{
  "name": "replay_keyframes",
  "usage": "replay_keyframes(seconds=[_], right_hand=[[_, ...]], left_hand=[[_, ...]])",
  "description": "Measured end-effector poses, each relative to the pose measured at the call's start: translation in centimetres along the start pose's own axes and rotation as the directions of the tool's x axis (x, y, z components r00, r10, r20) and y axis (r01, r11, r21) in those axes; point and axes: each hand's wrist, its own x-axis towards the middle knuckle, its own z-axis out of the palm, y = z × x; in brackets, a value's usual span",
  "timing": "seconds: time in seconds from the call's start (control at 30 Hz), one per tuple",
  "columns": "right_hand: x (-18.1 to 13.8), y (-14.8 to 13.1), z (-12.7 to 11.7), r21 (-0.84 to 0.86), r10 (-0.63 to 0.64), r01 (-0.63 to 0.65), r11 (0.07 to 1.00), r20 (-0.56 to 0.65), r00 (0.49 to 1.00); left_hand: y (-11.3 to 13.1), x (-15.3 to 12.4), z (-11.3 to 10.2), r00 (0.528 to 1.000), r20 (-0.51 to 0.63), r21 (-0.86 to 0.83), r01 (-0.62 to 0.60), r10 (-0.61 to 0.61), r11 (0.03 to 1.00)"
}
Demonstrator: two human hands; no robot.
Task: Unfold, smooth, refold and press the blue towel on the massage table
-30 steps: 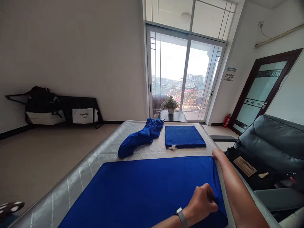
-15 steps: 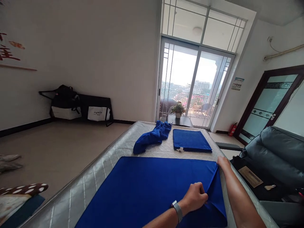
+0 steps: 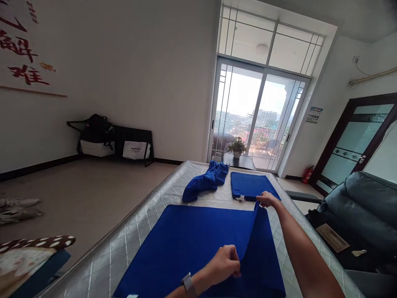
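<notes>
A large blue cloth lies spread over a quilted silver-white mattress. Its right part is raised and partly turned over to the left, with a dark slanting fold along it. My right hand pinches the far end of the lifted edge. Nearer to me, my left hand, below a wrist watch, is closed on the near part of that same edge. Beyond the spread cloth are a neatly folded blue cloth with a white tag and a crumpled blue cloth.
A small table with a potted plant stands past the mattress, before glass sliding doors. A dark sofa is on the right. Bags rest on a black bench by the left wall. Spotted fabric lies at lower left.
Both hands have moved left, carrying the cloth's right edge up and inward, so the fold is wider. The view has turned slightly left.
</notes>
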Motion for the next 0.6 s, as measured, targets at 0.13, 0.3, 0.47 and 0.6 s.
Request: replay_keyframes(seconds=[0.13, 0.3, 0.47, 0.6], right_hand=[[0.4, -4.7, 4.3, 0.157, -0.138, 0.109, 0.982, 0.187, 0.973], [0.2, -10.6, 9.4, 0.381, -0.346, 0.238, 0.893, 0.247, 0.905], [-0.6, -16.2, 14.1, 0.547, -0.536, 0.342, 0.764, 0.243, 0.809], [-1.5, -20.2, 17.8, 0.593, -0.63, 0.417, 0.689, 0.205, 0.749]], left_hand=[[-1.7, -4.3, -4.4, 0.997, -0.071, -0.001, 0.02, -0.02, 1.0], [-2.8, -9.3, -9.1, 0.976, -0.207, 0.0, 0.064, -0.063, 0.998], [-3.6, -13.3, -12.1, 0.946, -0.317, 0.037, 0.076, -0.061, 0.996], [-2.9, -16.5, -13.7, 0.887, -0.462, 0.232, 0.1, 0.019, 0.968]])
